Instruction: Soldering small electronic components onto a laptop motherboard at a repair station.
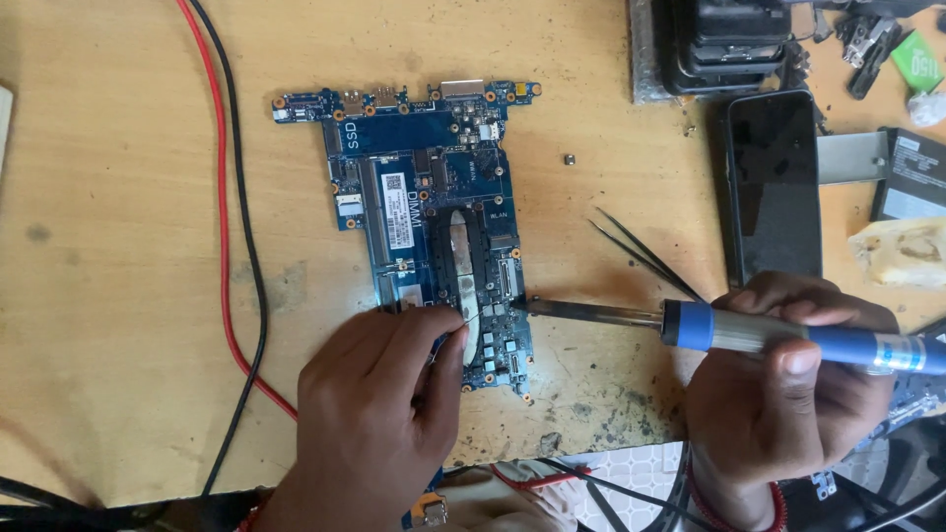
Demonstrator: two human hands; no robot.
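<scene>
Dark phone screen point(774, 187) right of board, white label point(393, 183) on board, green tag point(917, 61) top right

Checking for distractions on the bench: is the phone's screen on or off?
Off, it seems: the phone lies face up with a uniformly black screen.

Black phone point(774, 182); red cable point(224, 197); tweezers point(645, 254)

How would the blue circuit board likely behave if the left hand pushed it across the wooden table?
The circuit board looks thin, flat and rigid, so it would probably slide as one piece rather than bend. It seems light, so the left hand resting on its lower edge likely steadies it. Its exposed small parts look fragile near the soldering iron tip.
</scene>
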